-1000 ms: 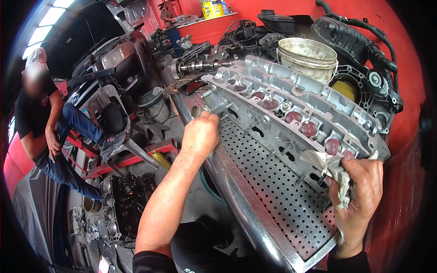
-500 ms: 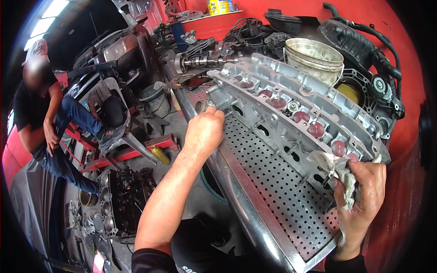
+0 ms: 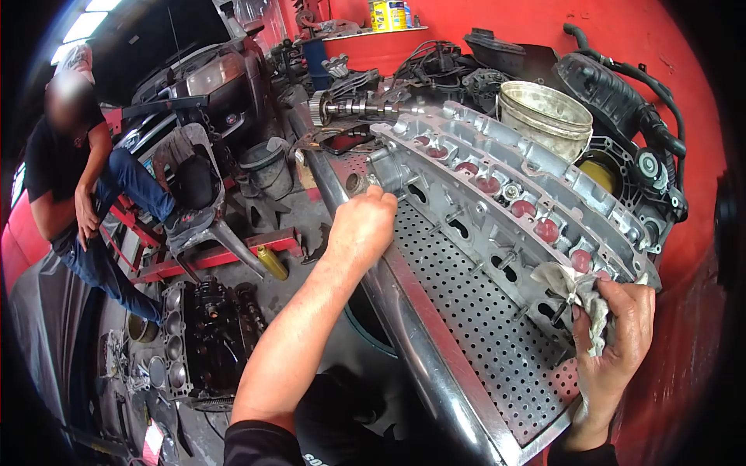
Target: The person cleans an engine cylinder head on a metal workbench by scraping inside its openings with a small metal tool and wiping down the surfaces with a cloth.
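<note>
A long grey metal cylinder head (image 3: pixel 482 213) lies at a slant over a perforated metal work table (image 3: pixel 466 311), with several reddish round parts along its top. My left hand (image 3: pixel 364 229) is closed at its far end, fingers curled at the pipe outlet (image 3: pixel 359 183); the fingertips are partly hidden. At the near end, my right hand (image 3: pixel 622 330) is closed on a dirty white rag (image 3: pixel 597 314), pressed against the head's corner. Studs and dark port openings line the side facing me.
A grimy bucket (image 3: pixel 548 113) stands behind the head, beside black engine parts (image 3: pixel 606 85). A camshaft (image 3: pixel 361 107) lies at the far end. On the floor are an engine block (image 3: pixel 179 342) and a yellow bottle (image 3: pixel 272 262). A person (image 3: pixel 70 163) sits at left near a plastic chair (image 3: pixel 198 210).
The view has shifted slightly, so the cylinder head and table sit a little lower and further right. Both hands keep their places on the head, and the rag stays in my right hand.
</note>
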Demonstrator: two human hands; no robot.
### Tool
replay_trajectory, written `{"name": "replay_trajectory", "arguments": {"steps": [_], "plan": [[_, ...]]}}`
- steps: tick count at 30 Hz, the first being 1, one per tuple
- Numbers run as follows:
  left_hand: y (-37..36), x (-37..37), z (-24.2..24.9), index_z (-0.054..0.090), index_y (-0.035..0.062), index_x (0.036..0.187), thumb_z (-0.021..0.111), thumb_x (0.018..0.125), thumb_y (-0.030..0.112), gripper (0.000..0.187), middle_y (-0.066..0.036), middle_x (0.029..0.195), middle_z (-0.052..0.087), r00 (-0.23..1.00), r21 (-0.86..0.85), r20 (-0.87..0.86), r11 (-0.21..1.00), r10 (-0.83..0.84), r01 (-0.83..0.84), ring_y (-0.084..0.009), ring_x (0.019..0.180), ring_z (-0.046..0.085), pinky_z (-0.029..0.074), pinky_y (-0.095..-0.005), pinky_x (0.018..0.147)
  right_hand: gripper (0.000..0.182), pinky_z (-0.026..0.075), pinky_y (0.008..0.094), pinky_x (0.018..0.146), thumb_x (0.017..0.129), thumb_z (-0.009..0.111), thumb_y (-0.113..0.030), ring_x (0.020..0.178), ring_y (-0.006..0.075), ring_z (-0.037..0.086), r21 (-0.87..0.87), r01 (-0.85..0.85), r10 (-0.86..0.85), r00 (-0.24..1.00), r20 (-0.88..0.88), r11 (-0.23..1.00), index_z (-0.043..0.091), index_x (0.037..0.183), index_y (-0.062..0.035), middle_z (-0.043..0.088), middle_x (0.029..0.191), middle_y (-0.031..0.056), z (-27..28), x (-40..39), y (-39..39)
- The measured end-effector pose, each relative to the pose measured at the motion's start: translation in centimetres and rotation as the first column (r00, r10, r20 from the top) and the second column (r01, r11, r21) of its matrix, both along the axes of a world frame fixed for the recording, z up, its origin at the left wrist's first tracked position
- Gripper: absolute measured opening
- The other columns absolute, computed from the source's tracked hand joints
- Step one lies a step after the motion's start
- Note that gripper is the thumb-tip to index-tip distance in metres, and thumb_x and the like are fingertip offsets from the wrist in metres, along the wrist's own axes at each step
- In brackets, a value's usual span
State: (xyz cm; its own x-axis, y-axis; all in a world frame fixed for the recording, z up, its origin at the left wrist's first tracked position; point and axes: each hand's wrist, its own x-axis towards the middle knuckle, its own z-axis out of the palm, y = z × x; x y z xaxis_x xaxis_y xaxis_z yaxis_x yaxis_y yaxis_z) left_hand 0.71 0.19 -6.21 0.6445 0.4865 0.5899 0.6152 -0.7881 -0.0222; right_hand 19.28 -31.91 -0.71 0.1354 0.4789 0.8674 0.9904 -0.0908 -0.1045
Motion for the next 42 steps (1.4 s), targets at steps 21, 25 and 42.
{"name": "replay_trajectory", "arguments": {"steps": [21, 25, 42], "plan": [[-1.7, -6.9, -1.8, 0.058, -0.0047, 0.134, 0.056, 0.103, 0.002, 0.032, -0.008, 0.094, 0.070, 0.465, -0.514, 0.842, 0.668, 0.272, 0.539, -0.0099, 0.078, 0.062, 0.053, -0.0255, 0.074, 0.026, 0.045, 0.0322, 0.078, 0.082, 0.075, 0.003, 0.085, 0.0213, 0.057, 0.125, 0.028, -0.014, 0.993, -0.116, 0.992, 0.066, 0.107, 0.0028, 0.061, 0.093, 0.0098, -1.8, 0.5, 0.0], [3.3, -7.4, -1.2, 0.055, -0.0067, 0.124, 0.050, 0.104, 0.003, 0.022, -0.009, 0.092, 0.071, 0.549, -0.600, 0.778, 0.622, 0.306, 0.503, -0.0121, 0.076, 0.065, 0.055, -0.0264, 0.071, 0.018, 0.043, 0.0280, 0.087, 0.095, 0.068, -0.002, 0.094, 0.0153, 0.054, 0.185, 0.061, 0.001, 0.949, -0.316, 0.981, 0.064, 0.112, 0.0042, 0.060, 0.100, 0.0057, -2.1, 0.7, -0.5], [9.5, -2.1, 7.9, 0.058, 0.0086, 0.128, 0.067, 0.099, 0.043, 0.045, -0.011, 0.084, 0.069, 0.861, -0.884, -0.025, -0.414, 0.508, 0.219, -0.0183, 0.054, 0.063, 0.043, -0.0294, 0.042, 0.078, 0.039, 0.0401, 0.113, 0.091, 0.073, -0.026, 0.134, 0.0265, 0.051, -0.195, 0.122, -0.175, -0.156, -0.972, 0.973, 0.038, 0.158, -0.0053, 0.051, 0.150, 0.0156, 9.4, 8.2, -2.3]]}}
